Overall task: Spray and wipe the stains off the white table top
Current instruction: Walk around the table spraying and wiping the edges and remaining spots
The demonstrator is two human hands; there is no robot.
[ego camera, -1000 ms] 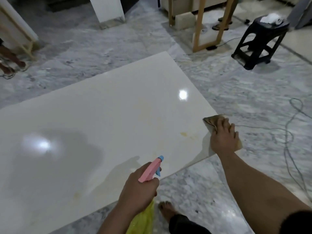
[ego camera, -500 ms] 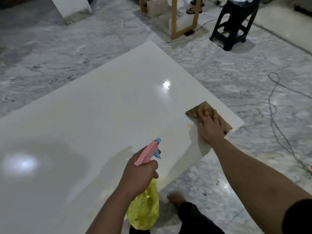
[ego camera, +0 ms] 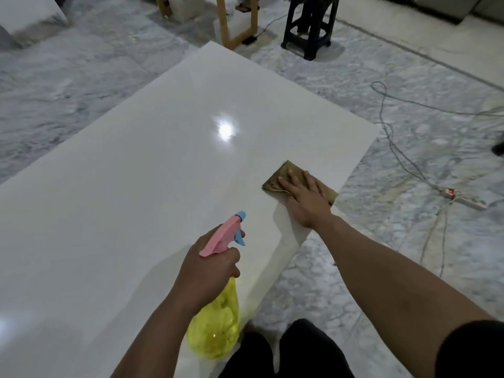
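The glossy white table top (ego camera: 152,170) fills the left and middle of the head view. My left hand (ego camera: 210,266) grips a spray bottle (ego camera: 218,328) with a yellow body and a pink head with a blue nozzle, held above the table's near edge. My right hand (ego camera: 305,197) lies flat, fingers spread, pressing a brown cloth (ego camera: 283,175) onto the table near its right edge. A faint yellowish smear shows on the surface left of the cloth.
Grey marble floor (ego camera: 409,165) surrounds the table. A cable (ego camera: 395,137) runs across it to a power strip (ego camera: 463,199) at right. A black plastic stool (ego camera: 308,28) and a wooden frame (ego camera: 234,25) stand beyond the far corner. My dark-clothed legs (ego camera: 286,350) are at the bottom.
My right hand has slid the cloth from the table's right corner inward onto the surface, over the yellow spot. The left hand still holds the bottle; the camera has tilted and come nearer.
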